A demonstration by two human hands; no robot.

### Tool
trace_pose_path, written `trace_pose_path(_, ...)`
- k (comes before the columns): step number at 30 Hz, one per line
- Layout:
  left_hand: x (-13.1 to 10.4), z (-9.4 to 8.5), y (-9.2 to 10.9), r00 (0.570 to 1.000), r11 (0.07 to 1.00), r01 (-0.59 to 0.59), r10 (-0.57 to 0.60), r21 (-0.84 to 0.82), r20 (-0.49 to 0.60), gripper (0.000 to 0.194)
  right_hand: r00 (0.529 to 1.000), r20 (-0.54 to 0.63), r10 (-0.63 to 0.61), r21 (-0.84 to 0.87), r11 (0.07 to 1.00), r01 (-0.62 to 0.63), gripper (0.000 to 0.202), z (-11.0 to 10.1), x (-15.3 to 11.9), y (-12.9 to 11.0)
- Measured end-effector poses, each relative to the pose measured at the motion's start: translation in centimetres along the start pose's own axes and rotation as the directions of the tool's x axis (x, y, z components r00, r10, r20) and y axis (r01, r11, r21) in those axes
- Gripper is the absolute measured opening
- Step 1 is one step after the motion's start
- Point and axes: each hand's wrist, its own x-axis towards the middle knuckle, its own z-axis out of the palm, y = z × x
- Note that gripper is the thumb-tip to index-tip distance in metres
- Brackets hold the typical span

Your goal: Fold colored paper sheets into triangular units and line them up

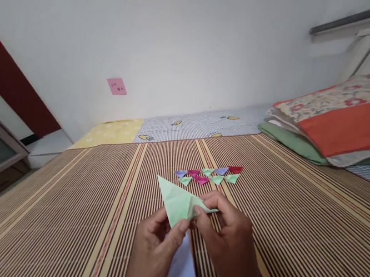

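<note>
A light green sheet of paper [176, 199], folded into a triangle, is held up between both hands above the mat. My left hand [160, 240] pinches its lower corner, thumb in front and fingers behind. At the right side of the paper, my right hand [227, 227] grips the narrowing end between thumb and fingers, where the paper bends. Beneath the hands lies a pale blue sheet [182, 271], partly covered by them. Just beyond the paper, several small folded paper pieces in green, purple, magenta and red [201, 180] sit in two rows.
A striped bamboo mat [67, 213] spreads over the surface. Folded bedding with an orange and floral cover [349, 116] is piled at the right. A pink note [117, 86] sticks to the white wall. Patterned cloth [187, 123] runs along the mat's far edge.
</note>
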Motion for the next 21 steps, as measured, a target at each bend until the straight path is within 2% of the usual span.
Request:
trace_pose_path(3, 0.0, -0.1, -0.2, 1.000, 0.998, 0.014, -0.014, 0.058, 0.000, 0.031, 1.000, 0.005, 0.010, -0.006, 1.000, -0.010, 0.016, -0.1, 0.0, 0.0)
trace_pose_path(6, 0.0, -0.3, -0.8, 0.999, 0.997, 0.037, -0.038, 0.069, 0.019, 0.031, 0.995, 0.030, 0.093, 0.080, 0.992, -0.095, 0.012, -0.4, 0.0, 0.0)
trace_pose_path(9, 0.2, -0.4, -1.1, 0.996, 0.998, 0.052, -0.050, -0.023, 0.074, 0.031, 0.986, 0.092, 0.142, 0.175, 0.972, -0.156, 0.011, -0.7, 0.1, 0.2)
trace_pose_path(12, 0.4, -0.5, -1.2, 0.984, 0.988, 0.104, -0.085, -0.111, 0.159, 0.030, 0.984, 0.127, 0.129, 0.211, 0.965, -0.154, 0.013, -1.0, 0.2, 0.2)
trace_pose_path(14, 0.4, -0.6, -1.2, 0.982, 0.981, 0.124, -0.099, -0.148, 0.163, 0.030, 0.981, 0.154, 0.115, 0.253, 0.955, -0.152, 0.015, -1.2, 0.2, 0.1)
trace_pose_path(16, 0.4, -0.6, -1.3, 0.985, 0.976, 0.129, -0.106, -0.173, 0.137, 0.032, 0.983, 0.167, 0.077, 0.257, 0.959, -0.119, 0.014, -1.3, 0.4, -0.1)
trace_pose_path(21, 0.4, -0.4, -1.4, 0.993, 0.988, 0.097, -0.088, -0.122, 0.081, 0.034, 0.979, 0.156, -0.130, 0.065, 0.991, 0.121, 0.008, -1.6, 0.8, -0.3)
